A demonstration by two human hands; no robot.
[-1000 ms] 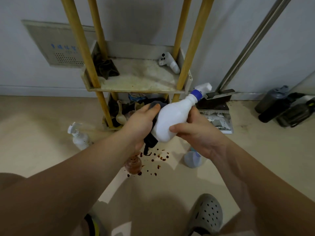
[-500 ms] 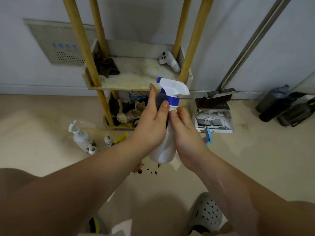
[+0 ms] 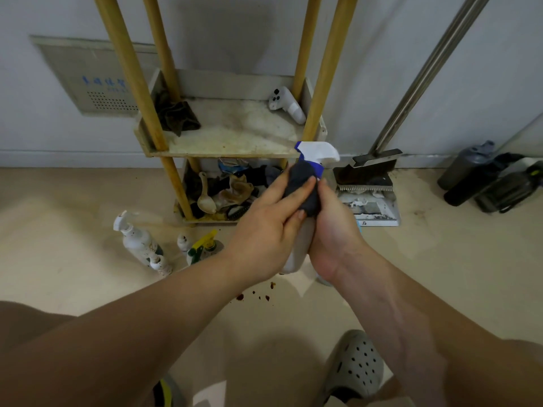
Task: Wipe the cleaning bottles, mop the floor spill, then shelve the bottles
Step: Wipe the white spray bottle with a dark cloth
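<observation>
**Spray bottle gripped in both hands, cloth at the neck**

We hold the white spray bottle [image 3: 296,245] upright between both hands, in the air in front of the shelf rack [image 3: 235,136]. Its blue-and-white trigger head sits just above the fingers [image 3: 296,192].

A dark cloth [image 3: 302,186] is wrapped round the bottle's neck. The left hand [image 3: 264,233] curls its fingers over this cloth and presses it to the neck. The right hand [image 3: 335,230] clasps the bottle body from the other side, thumb up against the cloth. Only a strip of the white body shows between the two palms.

Below the fingers, dark red spots of the spill [image 3: 264,292] lie on the floor [image 3: 440,259].

To the left of the fingers, three more bottles stand on the floor:
- a white pump bottle [image 3: 138,242], speckled with dark spots;
- a small bottle [image 3: 161,264], just beside it;
- a green-and-yellow sprayer [image 3: 202,248], nearest the left hand.

Beyond the fingers, the rack's upper shelf carries a dark rag [image 3: 176,116] in its left corner. The lower shelf is crowded with items we cannot make out.

To the right of the fingers, a dustpan [image 3: 370,198] lies against the wall. Dark containers [image 3: 470,171] lie farther right. A grey perforated shoe [image 3: 355,365] is on the floor under the right forearm.
</observation>
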